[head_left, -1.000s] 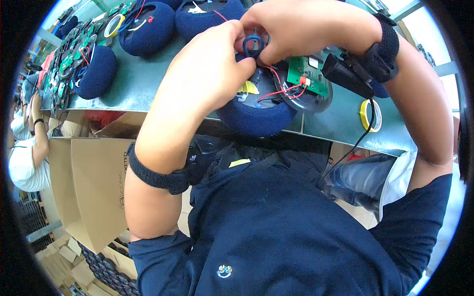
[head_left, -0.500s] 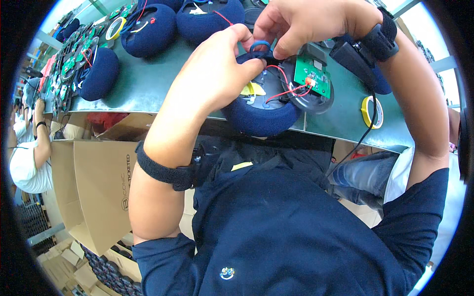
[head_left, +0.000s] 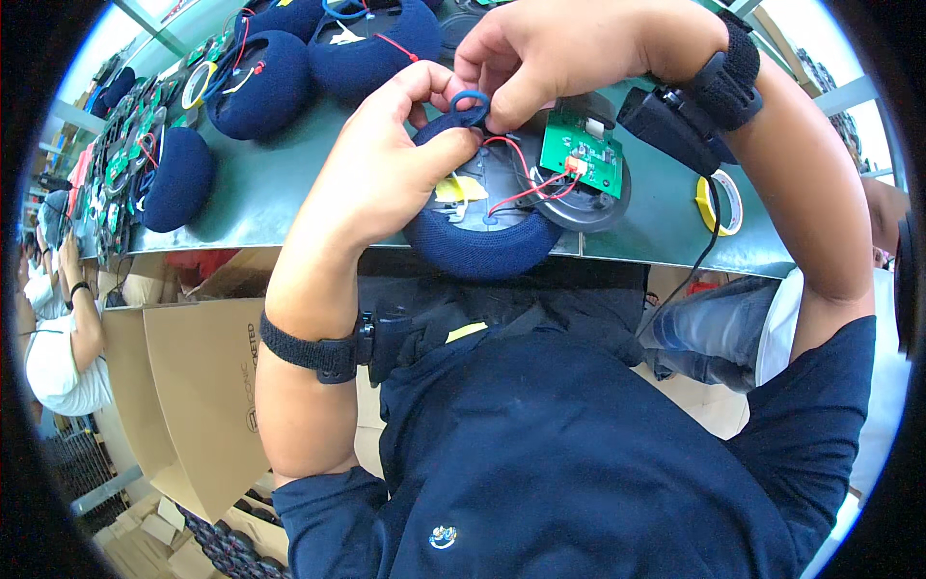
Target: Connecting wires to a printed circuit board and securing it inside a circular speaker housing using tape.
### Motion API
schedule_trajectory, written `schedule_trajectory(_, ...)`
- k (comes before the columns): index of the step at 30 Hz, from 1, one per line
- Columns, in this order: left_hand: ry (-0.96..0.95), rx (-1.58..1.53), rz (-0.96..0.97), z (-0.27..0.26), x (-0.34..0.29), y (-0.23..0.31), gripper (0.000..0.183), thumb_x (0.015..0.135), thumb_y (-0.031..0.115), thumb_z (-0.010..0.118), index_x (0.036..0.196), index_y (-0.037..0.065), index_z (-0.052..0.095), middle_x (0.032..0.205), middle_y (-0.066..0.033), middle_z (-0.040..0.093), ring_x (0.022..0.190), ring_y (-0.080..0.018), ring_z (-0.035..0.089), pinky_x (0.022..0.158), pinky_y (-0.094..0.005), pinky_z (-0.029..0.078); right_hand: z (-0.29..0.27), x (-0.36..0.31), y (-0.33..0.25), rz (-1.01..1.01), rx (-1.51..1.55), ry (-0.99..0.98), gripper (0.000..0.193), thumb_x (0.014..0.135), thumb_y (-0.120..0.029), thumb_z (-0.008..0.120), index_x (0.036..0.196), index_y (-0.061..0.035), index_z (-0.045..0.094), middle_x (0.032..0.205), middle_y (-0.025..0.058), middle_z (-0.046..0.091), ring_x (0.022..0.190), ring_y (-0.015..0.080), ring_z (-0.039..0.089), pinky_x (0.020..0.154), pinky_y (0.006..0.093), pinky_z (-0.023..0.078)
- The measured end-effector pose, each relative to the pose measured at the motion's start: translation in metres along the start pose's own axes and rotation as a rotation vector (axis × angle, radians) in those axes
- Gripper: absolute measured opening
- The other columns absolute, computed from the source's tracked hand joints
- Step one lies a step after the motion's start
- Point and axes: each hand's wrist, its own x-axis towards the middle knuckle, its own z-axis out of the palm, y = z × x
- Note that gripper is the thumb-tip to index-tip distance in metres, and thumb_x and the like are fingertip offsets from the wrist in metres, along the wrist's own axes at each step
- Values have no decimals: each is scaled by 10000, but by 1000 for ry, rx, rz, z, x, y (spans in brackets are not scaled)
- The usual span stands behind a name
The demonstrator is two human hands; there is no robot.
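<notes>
A long green-topped workbench [head_left: 289,183] runs across the upper half of the frame. Below it, a large brown cardboard box [head_left: 193,386] stands open at lower left. At the bench's near edge, in the upper centre, lies a round speaker shell covered in navy blue fabric [head_left: 477,246], open side up, with red wires [head_left: 526,188] running across its grey inside. Several similar navy blue fabric shells [head_left: 260,82] sit further back toward the upper left.

The left hand [head_left: 386,169] comes up from the lower left, wearing a black wrist strap [head_left: 309,352], and rests over the shell's far left rim. The right hand [head_left: 559,43] reaches in from the upper right, a black device strapped at its wrist [head_left: 699,101]. Both hands have thumb and fingertips closed in a pinch on a small blue cord loop [head_left: 471,101] at the shell's far rim.

A small green circuit board [head_left: 579,159] lies on a grey round plate just right of the shell. A yellow tape roll [head_left: 719,203] sits further right.
</notes>
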Motion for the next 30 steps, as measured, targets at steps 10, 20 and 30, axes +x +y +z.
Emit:
schedule_trajectory(10,-64,297,111,-11,-7,0,224,908,58,694,1097,78,576,1032,11,565,984,-98,513,879,-256,455,14,16,16,-125,-360,128,359,859,-244,828,1095,-19,679,943,118,755,865,233,699,795,393,559)
schedule_trajectory(20,-201,-403,-90,-5,-7,-2,319,946,17,717,1168,94,501,1216,-6,513,1122,-103,513,986,-279,458,21,18,2,-49,-536,151,418,748,-282,841,1079,-65,707,984,147,749,949,341,722,808,453,549)
schedule_trajectory(30,-72,-291,-28,-3,-7,-4,259,914,-40,662,1096,84,527,1186,-26,568,1070,-119,556,928,-272,472,-26,1,46,-136,55,183,420,888,-349,791,1126,-8,734,1011,150,773,902,227,751,797,355,573)
